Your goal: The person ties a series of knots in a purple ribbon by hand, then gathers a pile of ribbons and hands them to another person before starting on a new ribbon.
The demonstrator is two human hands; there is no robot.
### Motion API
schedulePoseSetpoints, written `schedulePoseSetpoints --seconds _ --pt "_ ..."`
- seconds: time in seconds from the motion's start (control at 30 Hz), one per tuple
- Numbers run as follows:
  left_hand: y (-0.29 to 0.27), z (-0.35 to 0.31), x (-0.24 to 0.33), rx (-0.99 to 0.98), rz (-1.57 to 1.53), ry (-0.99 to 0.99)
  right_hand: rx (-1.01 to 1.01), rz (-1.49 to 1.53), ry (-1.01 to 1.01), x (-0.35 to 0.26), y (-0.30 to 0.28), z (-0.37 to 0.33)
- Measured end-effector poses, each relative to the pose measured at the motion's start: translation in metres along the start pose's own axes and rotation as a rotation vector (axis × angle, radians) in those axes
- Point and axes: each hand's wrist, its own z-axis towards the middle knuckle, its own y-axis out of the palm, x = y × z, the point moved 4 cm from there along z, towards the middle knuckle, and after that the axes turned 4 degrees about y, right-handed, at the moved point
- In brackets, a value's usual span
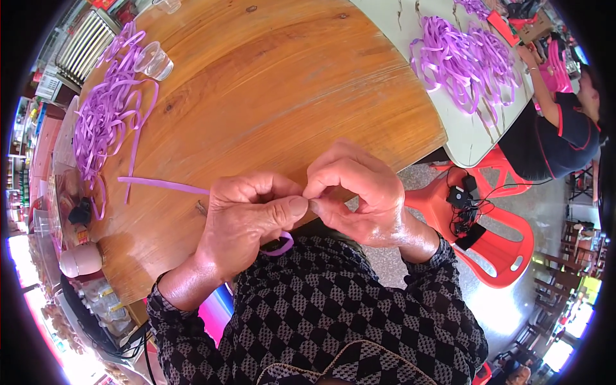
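Observation:
My left hand (253, 215) is closed in a pinch in front of my chest. A narrow purple ribbon (163, 185) runs into it from the left, and a small loop of the same ribbon hangs below its palm. Meeting the left fingertips, my right hand (359, 196) pinches thumb and forefinger together; whatever lies between those tips is too small to make out. A tangled heap of purple ribbon (106, 125) lies along the table's left side, with loose strands trailing toward me.
Both hands are over the near edge of the wooden table (269, 83). A clear plastic cup (154, 61) stands by the left heap. More purple ribbon (462, 61) covers a white table (465, 144) at right, where another person (555, 125) works. A red chair (494, 237) holds black cables.

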Motion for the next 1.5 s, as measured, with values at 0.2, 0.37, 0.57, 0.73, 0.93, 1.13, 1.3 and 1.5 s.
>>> schedulePoseSetpoints --seconds 0.2,0.37,0.57,0.73,0.93,1.13,1.3,1.5 --pt "-0.005 -0.005 0.004 0.026 0.082 0.001 -0.029 0.308 0.251 0.013 -0.004 -0.011" --pt "-0.001 -0.002 -0.002 0.085 0.020 -0.025 -0.033 0.220 0.184 0.016 -0.001 -0.009" --pt "-0.004 -0.001 -0.009 0.123 -0.080 -0.032 -0.022 0.284 0.268 0.019 -0.001 -0.011" --pt "-0.004 0.000 -0.010 0.123 -0.096 -0.025 -0.024 0.292 0.314 0.022 -0.003 -0.015" --pt "0.000 -0.001 -0.006 0.180 -0.065 -0.012 -0.021 0.114 0.174 0.016 -0.005 -0.013" --pt "0.004 0.000 -0.003 0.163 -0.022 -0.006 0.068 -0.006 0.000 0.016 -0.004 -0.014" --pt "0.010 0.003 -0.002 0.107 0.097 0.026 0.152 -0.111 -0.112 0.014 0.000 -0.014" --pt "0.005 0.000 -0.006 0.039 0.008 0.045 0.198 -0.048 -0.085 0.014 -0.002 -0.012"
